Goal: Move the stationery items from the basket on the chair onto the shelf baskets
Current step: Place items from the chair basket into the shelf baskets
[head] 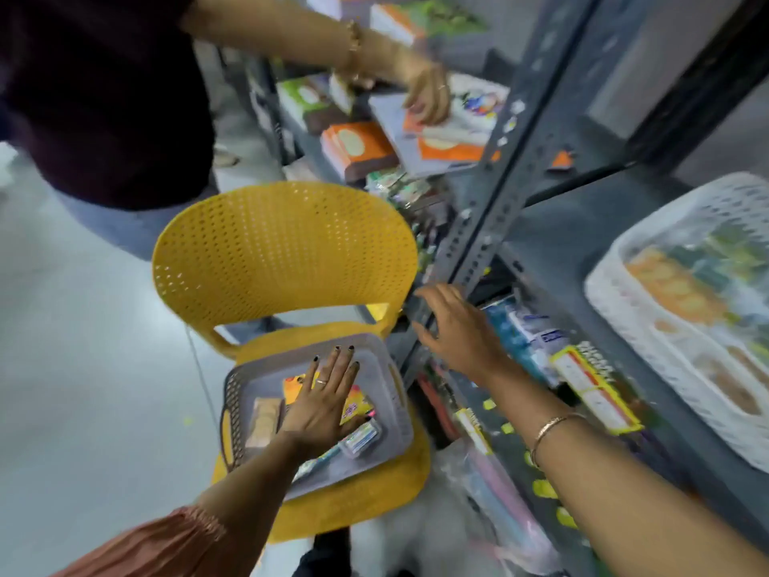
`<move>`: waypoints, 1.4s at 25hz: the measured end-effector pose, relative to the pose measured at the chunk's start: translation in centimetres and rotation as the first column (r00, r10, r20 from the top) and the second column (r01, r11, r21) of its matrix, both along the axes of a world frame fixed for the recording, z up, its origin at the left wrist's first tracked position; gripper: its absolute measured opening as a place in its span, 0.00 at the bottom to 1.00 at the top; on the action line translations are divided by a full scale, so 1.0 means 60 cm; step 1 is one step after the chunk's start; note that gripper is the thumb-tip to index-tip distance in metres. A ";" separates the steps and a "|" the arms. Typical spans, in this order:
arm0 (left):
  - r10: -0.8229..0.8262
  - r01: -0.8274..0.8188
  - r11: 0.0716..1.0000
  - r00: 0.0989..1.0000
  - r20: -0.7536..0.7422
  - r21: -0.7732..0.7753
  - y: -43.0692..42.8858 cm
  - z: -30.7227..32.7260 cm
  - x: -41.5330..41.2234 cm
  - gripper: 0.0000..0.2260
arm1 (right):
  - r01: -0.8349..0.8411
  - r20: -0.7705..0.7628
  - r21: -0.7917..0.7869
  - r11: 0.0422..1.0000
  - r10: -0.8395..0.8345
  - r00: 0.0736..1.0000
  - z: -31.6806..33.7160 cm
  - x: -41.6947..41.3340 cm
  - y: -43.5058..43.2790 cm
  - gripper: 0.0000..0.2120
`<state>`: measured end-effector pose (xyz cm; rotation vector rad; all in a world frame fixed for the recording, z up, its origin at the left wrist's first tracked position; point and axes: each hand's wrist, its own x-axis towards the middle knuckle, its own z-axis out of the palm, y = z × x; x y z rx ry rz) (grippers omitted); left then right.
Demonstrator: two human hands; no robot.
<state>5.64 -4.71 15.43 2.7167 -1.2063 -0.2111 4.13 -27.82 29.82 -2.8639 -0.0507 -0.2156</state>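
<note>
A grey plastic basket sits on the seat of a yellow chair. Inside it lie an orange-yellow pack, a beige pack and a small clear box of coloured pieces. My left hand is spread flat, fingers apart, just over the orange-yellow pack, holding nothing. My right hand reaches to the edge of the grey metal shelf, fingers curled at a dark item there; motion blur hides whether it grips it. A white shelf basket with packs stands at right.
Another person in a dark top stands behind the chair, their hand on notebooks stacked on the upper shelf. Packaged stationery fills the lower shelf by my right arm. Plastic-wrapped goods lie on the floor beside the chair.
</note>
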 end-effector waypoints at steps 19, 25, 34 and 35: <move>0.165 -0.120 0.974 0.957 -0.236 0.193 0.152 -0.261 -0.138 0.35 | -0.356 -0.607 -0.023 0.934 0.269 0.748 -0.477 0.050 0.139 0.24; 0.175 -0.126 0.971 0.953 -0.245 0.203 0.152 -0.264 -0.138 0.36 | -0.464 -0.635 -0.026 0.886 0.344 0.692 -0.475 0.047 0.127 0.36; 0.189 -0.123 0.962 0.945 -0.267 0.245 0.152 -0.259 -0.137 0.37 | -0.510 -0.614 -0.065 0.858 0.368 0.698 -0.478 0.050 0.130 0.41; 0.192 -0.122 0.959 0.943 -0.271 0.257 0.153 -0.259 -0.137 0.38 | -0.497 -0.616 -0.061 0.866 0.359 0.701 -0.474 0.049 0.130 0.41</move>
